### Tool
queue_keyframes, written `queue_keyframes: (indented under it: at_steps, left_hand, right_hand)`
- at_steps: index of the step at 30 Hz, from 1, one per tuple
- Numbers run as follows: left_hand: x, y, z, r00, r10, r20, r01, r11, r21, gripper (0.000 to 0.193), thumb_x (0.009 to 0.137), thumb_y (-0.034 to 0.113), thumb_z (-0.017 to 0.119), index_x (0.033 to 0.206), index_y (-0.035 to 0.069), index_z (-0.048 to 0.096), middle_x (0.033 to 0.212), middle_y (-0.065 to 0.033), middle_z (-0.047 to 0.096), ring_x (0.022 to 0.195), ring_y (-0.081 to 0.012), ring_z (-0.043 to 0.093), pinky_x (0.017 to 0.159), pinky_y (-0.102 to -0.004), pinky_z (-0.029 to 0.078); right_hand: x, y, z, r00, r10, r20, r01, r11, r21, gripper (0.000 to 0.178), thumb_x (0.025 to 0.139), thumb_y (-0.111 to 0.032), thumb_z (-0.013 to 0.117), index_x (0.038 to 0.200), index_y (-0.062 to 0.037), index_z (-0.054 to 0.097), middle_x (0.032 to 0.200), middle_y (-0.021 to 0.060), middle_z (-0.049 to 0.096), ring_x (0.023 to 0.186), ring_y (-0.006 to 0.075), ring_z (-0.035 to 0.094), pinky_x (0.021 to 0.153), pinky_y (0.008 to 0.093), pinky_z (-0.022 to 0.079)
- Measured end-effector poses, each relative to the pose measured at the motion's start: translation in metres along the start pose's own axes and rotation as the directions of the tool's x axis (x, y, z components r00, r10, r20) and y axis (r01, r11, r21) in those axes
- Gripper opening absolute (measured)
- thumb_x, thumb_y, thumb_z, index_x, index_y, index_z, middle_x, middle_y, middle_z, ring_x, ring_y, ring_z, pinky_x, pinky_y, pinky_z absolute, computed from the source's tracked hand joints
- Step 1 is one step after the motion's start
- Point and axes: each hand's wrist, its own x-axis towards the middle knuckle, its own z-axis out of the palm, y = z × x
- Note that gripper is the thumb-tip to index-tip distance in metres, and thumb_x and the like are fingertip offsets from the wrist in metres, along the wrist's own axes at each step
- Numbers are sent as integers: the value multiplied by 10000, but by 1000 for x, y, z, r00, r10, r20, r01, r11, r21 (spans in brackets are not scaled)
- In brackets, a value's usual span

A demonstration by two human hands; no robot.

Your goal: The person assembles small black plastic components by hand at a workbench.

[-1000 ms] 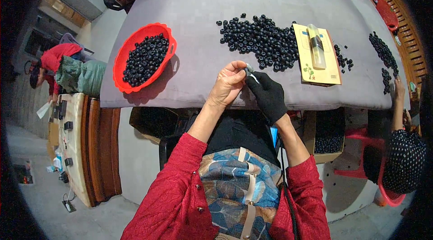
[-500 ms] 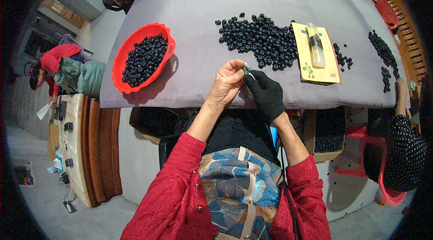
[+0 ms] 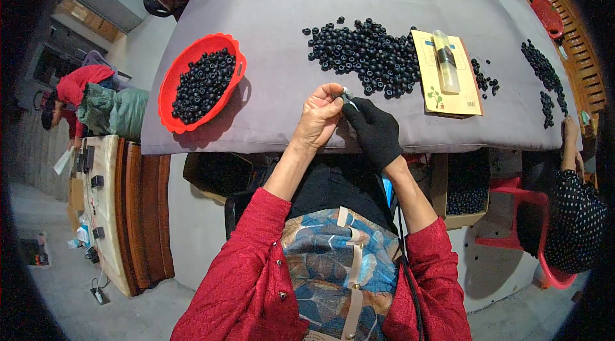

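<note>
Head view: the landmark for all positions is the heap of small, rounded, black pieces (image 3: 368, 56) lying loose on the grey, cloth-covered tabletop (image 3: 275, 85). On the near side of the heap, close to the front edge, my bare left hand (image 3: 315, 122) holds a small, pale grey piece (image 3: 346, 94) pinched between thumb and forefinger; it is too small to identify. My right hand (image 3: 379, 135), in a black knitted glove, meets it from the right. Its fingers are narrow and drawn up to the piece; I cannot tell whether they grip it or only press against it. This central hold presumably keeps the contact point in plain sight.

Left of the heap stands a red, scalloped, oval plastic basket (image 3: 168, 107) containing similar black pieces; its raised rim probably stops them from rolling. At the heap's right side lies a yellow, rectangular booklet (image 3: 458, 103). On it rests a translucent, dark-banded plastic tube (image 3: 446, 65), perhaps to keep it apart from the loose pieces.

Room: below the tabletop, right of the heap, an open cardboard box (image 3: 466, 221) holds more black pieces. Far right of the heap sits a co-worker in dotted clothing (image 3: 580, 213); far left, a person in a red top (image 3: 83, 80) bends over.
</note>
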Motion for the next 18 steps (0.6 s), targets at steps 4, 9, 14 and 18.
queue_keyframes:
  at_steps: [4,9,14,18]
  left_hand:
    - [1,-1,-3,1000,0,-17,0,1000,19,224,778,-28,586,992,22,541,904,-60,595,816,-132,579,784,-262,470]
    - [1,-1,1,1000,9,8,-9,1000,29,226,786,-35,571,1003,21,537,903,-59,596,814,-129,580,776,-254,473]
    - [-1,1,1,1000,17,8,-17,998,66,259,781,-39,576,1029,17,526,912,-68,603,813,-132,587,763,-257,483]
    - [-1,0,5,1000,13,-16,-13,1000,28,276,776,-35,587,1037,21,519,909,-67,603,816,-135,588,761,-256,483]
  right_hand:
    - [0,-7,-3,999,37,24,-36,999,-19,276,865,-341,451,975,-123,579,837,104,625,726,280,611,607,351,468]
    - [1,-1,-2,1000,13,19,-13,1000,-28,283,869,-348,441,975,-126,579,830,105,623,731,277,611,606,356,468]
    - [1,6,-2,987,-161,-4,160,982,-98,219,840,-283,501,973,-128,579,860,79,620,706,259,613,591,343,478]
    - [0,2,-6,995,-96,9,95,994,50,241,857,-227,516,991,-44,595,850,117,634,760,180,620,650,283,463]
